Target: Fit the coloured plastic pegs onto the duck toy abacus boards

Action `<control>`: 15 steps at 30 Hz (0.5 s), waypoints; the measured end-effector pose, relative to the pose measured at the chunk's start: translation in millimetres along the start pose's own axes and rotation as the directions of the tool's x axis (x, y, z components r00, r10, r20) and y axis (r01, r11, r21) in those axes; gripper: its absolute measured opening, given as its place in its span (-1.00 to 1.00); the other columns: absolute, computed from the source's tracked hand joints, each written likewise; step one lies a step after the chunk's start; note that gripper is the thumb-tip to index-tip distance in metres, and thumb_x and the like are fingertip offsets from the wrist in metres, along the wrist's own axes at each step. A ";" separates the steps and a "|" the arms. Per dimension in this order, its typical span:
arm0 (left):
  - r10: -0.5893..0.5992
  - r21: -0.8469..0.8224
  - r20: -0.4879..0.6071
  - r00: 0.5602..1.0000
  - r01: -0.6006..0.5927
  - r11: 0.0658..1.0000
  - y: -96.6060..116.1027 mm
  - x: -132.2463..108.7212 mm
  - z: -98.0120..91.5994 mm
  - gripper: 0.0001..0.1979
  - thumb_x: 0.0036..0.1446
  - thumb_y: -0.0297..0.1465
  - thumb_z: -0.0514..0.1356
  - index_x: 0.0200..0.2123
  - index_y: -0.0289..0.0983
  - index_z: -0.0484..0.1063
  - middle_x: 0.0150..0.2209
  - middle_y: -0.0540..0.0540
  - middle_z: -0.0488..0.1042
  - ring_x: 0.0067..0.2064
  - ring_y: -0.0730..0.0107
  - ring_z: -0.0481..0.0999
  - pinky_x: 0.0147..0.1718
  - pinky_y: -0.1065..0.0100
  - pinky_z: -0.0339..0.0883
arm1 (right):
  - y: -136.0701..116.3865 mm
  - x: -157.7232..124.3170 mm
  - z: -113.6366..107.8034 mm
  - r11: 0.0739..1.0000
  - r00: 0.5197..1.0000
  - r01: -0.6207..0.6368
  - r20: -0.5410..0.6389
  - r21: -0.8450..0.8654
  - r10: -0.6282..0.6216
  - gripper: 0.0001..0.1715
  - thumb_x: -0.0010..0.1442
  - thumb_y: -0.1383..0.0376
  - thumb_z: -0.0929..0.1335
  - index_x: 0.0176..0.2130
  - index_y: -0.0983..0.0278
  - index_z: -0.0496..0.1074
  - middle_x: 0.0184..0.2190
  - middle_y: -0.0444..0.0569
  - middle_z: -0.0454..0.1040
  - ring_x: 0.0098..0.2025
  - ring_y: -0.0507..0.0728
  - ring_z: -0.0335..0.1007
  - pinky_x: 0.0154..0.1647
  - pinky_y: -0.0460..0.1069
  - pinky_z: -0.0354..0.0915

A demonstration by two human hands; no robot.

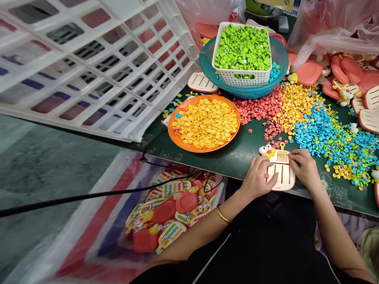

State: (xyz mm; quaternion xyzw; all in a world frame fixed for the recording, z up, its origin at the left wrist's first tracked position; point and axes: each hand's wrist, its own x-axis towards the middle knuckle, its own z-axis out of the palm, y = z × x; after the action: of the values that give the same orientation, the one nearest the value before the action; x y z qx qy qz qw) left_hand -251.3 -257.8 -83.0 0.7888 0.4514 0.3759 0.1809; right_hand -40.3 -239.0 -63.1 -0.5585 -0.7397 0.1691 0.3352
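A cream toy board (283, 180) with a red rim and red slots lies at the table's front edge. It has a yellow bird head with bulging white eyes (265, 150), a yellow loop on top and a small picture window. My left hand (257, 178) grips its left side, thumb and fingers over the face. Between them a small red piece (267, 176) sits at a slot. On the upper right edge, beside the window, my right hand (305, 167) has its thumb and fingers closed; anything tiny inside that pinch is hidden.
Loose red, yellow, blue (314, 132) and green pieces spread behind the board. An orange plate (173, 136) holds yellow pieces. A white basket (222, 75) of green pieces stands in a teal basin (207, 65). A white crate (130, 134) leans left; below, a striped sack (94, 232) contains boards.
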 end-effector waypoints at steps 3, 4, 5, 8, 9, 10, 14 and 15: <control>-0.039 0.002 0.002 0.999 0.039 0.999 1.9 -0.2 -0.5 -0.76 0.17 -0.30 0.23 -0.13 -0.26 0.34 -0.15 -0.18 0.40 -0.05 0.11 0.37 0.00 0.05 0.34 | -4.0 -3.9 -4.3 1.000 0.999 0.026 0.044 0.007 -0.027 -0.75 0.32 0.25 0.30 -0.22 0.19 0.59 -0.21 0.05 0.55 -0.11 0.18 0.46 -0.06 0.11 0.43; -0.046 -0.007 0.009 0.999 0.046 0.999 1.8 -0.2 -0.9 -0.76 0.17 -0.29 0.23 -0.14 -0.26 0.34 -0.18 -0.17 0.40 -0.06 0.12 0.38 -0.02 0.06 0.34 | -6.5 -8.2 -5.9 0.999 0.997 0.042 0.058 0.023 -0.043 -0.75 0.32 0.26 0.30 -0.21 0.19 0.58 -0.21 0.05 0.55 -0.11 0.18 0.47 -0.06 0.11 0.44; -0.047 -0.019 0.018 0.999 0.047 0.999 1.4 -0.1 -1.3 -0.76 0.17 -0.29 0.23 -0.14 -0.25 0.34 -0.19 -0.16 0.40 -0.08 0.13 0.37 -0.02 0.07 0.34 | -9.2 -12.9 -6.7 0.998 0.996 0.056 0.072 0.042 -0.059 -0.75 0.32 0.27 0.29 -0.20 0.19 0.58 -0.20 0.06 0.56 -0.10 0.18 0.48 -0.06 0.12 0.44; -0.033 -0.058 0.070 0.997 0.038 0.998 -1.3 0.5 -2.4 -0.76 0.19 -0.28 0.23 -0.13 -0.25 0.34 -0.19 -0.15 0.42 -0.09 0.15 0.37 -0.02 0.08 0.33 | -14.5 -18.1 -3.1 0.988 0.986 0.094 0.124 0.119 -0.109 -0.72 0.33 0.29 0.27 -0.15 0.15 0.58 -0.16 0.04 0.58 -0.08 0.17 0.49 -0.02 0.13 0.45; -0.030 -0.065 0.090 0.995 0.036 0.997 -2.4 0.8 -2.8 -0.75 0.19 -0.28 0.23 -0.11 -0.24 0.35 -0.18 -0.15 0.42 -0.08 0.14 0.37 -0.02 0.08 0.33 | -14.4 -13.4 0.0 0.985 0.984 0.097 0.134 0.141 -0.116 -0.71 0.33 0.30 0.27 -0.14 0.14 0.58 -0.15 0.02 0.58 -0.08 0.17 0.50 -0.01 0.13 0.45; -0.032 -0.066 0.107 0.994 0.039 0.997 -3.3 1.0 -3.1 -0.74 0.19 -0.27 0.23 -0.09 -0.24 0.35 -0.17 -0.15 0.42 -0.07 0.13 0.37 -0.01 0.08 0.33 | -13.0 -4.9 3.6 0.985 0.986 0.087 0.128 0.147 -0.107 -0.70 0.33 0.30 0.26 -0.14 0.13 0.58 -0.14 0.01 0.58 -0.07 0.16 0.50 0.00 0.13 0.44; -0.025 -0.016 0.156 0.987 0.028 0.999 -4.4 1.0 -4.5 -0.61 0.22 -0.25 0.20 0.08 -0.23 0.36 -0.03 -0.20 0.39 0.01 0.11 0.35 0.03 0.06 0.32 | 2.8 49.6 11.6 1.000 0.997 -0.009 0.076 -0.017 0.011 -0.69 0.29 0.35 0.26 -0.17 0.20 0.59 -0.16 0.06 0.58 -0.06 0.20 0.47 0.00 0.13 0.38; -0.007 0.005 0.177 0.984 0.006 1.000 -4.1 0.9 -4.7 -0.60 0.24 -0.26 0.18 0.13 -0.20 0.36 0.03 -0.21 0.37 0.03 0.10 0.35 0.04 0.05 0.31 | 7.0 60.8 10.4 0.998 0.994 -0.011 0.109 -0.064 0.018 -0.69 0.27 0.37 0.26 -0.19 0.22 0.60 -0.19 0.07 0.59 -0.07 0.22 0.46 -0.01 0.13 0.37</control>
State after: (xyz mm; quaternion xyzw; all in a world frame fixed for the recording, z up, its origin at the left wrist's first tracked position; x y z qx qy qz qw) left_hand -257.0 -255.1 -82.2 0.8180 0.4369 0.3028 0.2197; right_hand -51.6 -178.4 -56.3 -0.5642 -0.7577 0.1784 0.2752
